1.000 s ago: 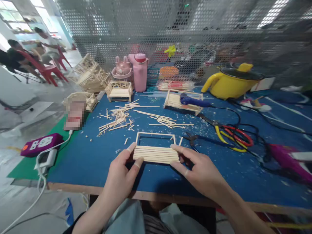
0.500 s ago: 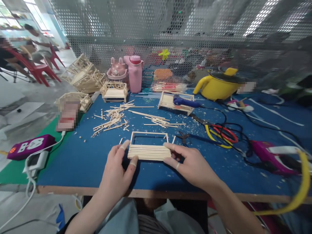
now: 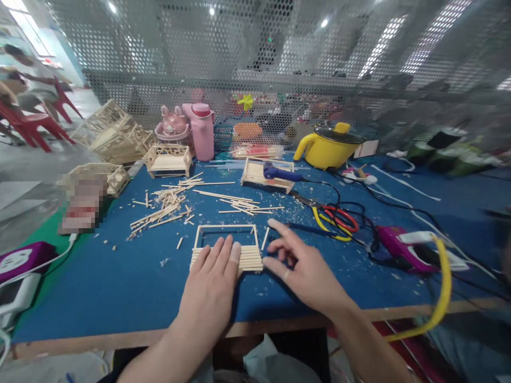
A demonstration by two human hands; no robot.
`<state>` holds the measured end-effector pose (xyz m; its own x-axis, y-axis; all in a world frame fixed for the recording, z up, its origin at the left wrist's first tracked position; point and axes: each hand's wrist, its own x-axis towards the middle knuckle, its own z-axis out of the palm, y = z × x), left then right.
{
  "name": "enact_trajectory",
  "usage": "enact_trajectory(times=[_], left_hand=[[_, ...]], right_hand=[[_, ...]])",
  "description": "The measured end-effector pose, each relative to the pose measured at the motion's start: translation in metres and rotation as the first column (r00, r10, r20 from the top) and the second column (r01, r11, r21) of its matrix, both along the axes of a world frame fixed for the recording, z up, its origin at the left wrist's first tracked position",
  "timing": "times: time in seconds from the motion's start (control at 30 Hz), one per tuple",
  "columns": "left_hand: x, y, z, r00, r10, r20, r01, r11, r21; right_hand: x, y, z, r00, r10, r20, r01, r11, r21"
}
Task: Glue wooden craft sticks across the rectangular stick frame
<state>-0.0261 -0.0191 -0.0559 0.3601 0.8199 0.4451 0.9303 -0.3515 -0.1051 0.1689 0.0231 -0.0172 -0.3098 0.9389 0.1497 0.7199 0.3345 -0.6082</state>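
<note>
Wooden slat frame (image 3: 250, 257) lies on a blue table (image 3: 131, 287) beneath the flat, non-gripping L hand (image 3: 211, 282), apparently being steadied, while the R hand (image 3: 302, 266), half open w/ nothing visibly held, hovers by a stick (image 3: 265, 238), the next move prob. calling for a fine pinch.

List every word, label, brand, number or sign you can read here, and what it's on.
None can be read for certain.
Purple box at left: white pattern, no legible letters.
Pink thing on the white cable: pixelated, its red marking unreadable.
Clear packet with red on it: too small to read.
Purple device at right: too blurred for any marking.
</note>
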Motion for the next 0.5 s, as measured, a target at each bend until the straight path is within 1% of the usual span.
enact_trajectory(times=[0.07, 0.1, 0.13, 0.2, 0.27, 0.33, 0.43, 0.5], left_hand=[[-0.001, 0.0, 0.0, 1.0, -0.004, 0.001, 0.004, 1.0, 0.014], [-0.001, 0.0, 0.0, 1.0, -0.005, 0.006, 0.005, 1.0, 0.02], [-0.001, 0.0, 0.0, 1.0, -0.007, 0.011, 0.007, 1.0, 0.024], [-0.001, 0.0, 0.001, 1.0, -0.004, 0.02, 0.003, 1.0, 0.031], [0.0, 0.0, 0.001, 1.0, 0.001, 0.024, -0.002, 0.999, 0.039], [0.0, 0.0, 0.001, 1.0, 0.001, 0.031, -0.002, 0.999, 0.048], [0.001, 0.001, -0.001, 0.998, 0.015, 0.066, -0.019, 0.998, 0.055], [0.0, 0.002, -0.002, 0.996, 0.027, 0.089, -0.032, 0.998, 0.048]], right_hand=[[0.011, -0.001, -0.006, 0.979, -0.141, 0.146, 0.13, 0.988, 0.085], [0.016, -0.001, -0.011, 0.952, -0.192, 0.239, 0.166, 0.978, 0.124], [0.021, -0.001, -0.015, 0.922, -0.22, 0.318, 0.179, 0.972, 0.154], [0.029, 0.0, -0.024, 0.89, -0.223, 0.397, 0.159, 0.969, 0.189], [0.035, 0.003, -0.03, 0.889, -0.201, 0.41, 0.125, 0.971, 0.205], [0.038, 0.008, -0.032, 0.898, -0.182, 0.401, 0.1, 0.971, 0.218], [0.035, 0.016, -0.026, 0.936, -0.149, 0.319, 0.066, 0.965, 0.256], [0.028, 0.018, -0.019, 0.966, -0.067, 0.248, -0.001, 0.965, 0.261]])
